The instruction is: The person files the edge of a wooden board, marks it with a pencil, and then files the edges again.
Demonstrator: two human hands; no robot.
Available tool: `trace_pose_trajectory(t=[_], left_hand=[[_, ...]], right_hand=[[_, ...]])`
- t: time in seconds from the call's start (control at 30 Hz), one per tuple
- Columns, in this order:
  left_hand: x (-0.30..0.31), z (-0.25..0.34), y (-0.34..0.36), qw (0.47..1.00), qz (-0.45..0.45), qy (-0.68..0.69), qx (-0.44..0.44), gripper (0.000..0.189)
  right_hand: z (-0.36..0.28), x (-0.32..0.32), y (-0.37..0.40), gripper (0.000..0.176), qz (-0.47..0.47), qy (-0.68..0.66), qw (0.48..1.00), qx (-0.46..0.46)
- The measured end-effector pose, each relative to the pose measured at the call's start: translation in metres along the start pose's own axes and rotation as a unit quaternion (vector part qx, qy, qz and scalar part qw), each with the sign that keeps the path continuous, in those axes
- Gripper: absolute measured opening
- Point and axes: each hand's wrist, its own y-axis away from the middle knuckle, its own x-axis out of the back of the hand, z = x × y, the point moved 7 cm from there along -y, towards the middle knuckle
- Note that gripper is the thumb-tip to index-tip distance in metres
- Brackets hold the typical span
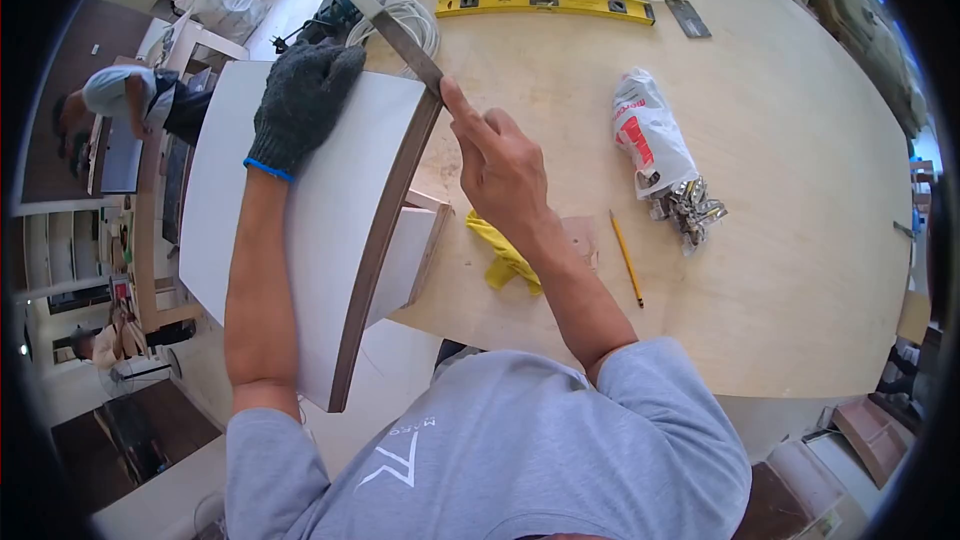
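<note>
A white cabinet (pixel 330 180) with a brown edge strip (pixel 385 230) lies over the left side of the workbench. My left hand (pixel 303 100), in a dark knitted glove with a blue cuff, rests on its top at the far end, fingers bent over the far edge. In my bare right hand (pixel 505 165) is a flat metal file (pixel 410 45), its near end under my extended index finger. The file slants across the far corner of the brown edge; the rest of its grip is hidden. A yellow cloth (pixel 503 255) lies below my right wrist.
On the bench (pixel 780 280) are a yellow spirit level (pixel 545 3), a plastic bag (pixel 650 130) spilling metal hardware (pixel 690 208), a pencil (pixel 627 258), and a white cable coil (pixel 415 25). Another person (pixel 120 95) works at the far left.
</note>
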Motion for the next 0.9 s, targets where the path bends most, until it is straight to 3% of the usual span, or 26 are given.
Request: trace_pose_trajectory(t=[0.17,0.27,0.33,0.47,0.57,0.7,0.9], left_hand=[[-0.007,0.006,0.004,1.000,-0.003,0.009,0.019,0.028],[-0.003,0.010,0.001,0.999,0.018,0.008,-0.045,0.029],[-0.008,0.006,0.001,1.000,0.008,0.028,0.005,0.030],[-0.009,-0.002,0.002,1.000,0.002,0.021,0.012,0.029],[-0.008,0.007,0.001,0.999,0.018,-0.009,-0.039,0.029],[-0.007,0.006,0.001,1.000,-0.009,0.010,0.003,0.029],[-0.007,0.008,0.002,1.000,0.002,0.014,0.003,0.030]], right_hand=[[0.003,0.012,0.079,0.062,-0.055,-0.026,0.998,-0.030],[-0.002,0.008,0.041,0.061,-0.012,-0.028,0.999,-0.028],[0.000,0.008,0.007,0.061,0.014,-0.030,0.999,0.001],[0.002,0.014,0.058,0.061,-0.045,-0.026,0.998,-0.042],[0.003,0.012,0.062,0.061,-0.032,-0.029,0.998,-0.043],[0.001,0.005,0.007,0.063,0.032,-0.046,0.998,0.010],[0.006,0.009,0.065,0.063,-0.004,-0.065,0.997,-0.038]])
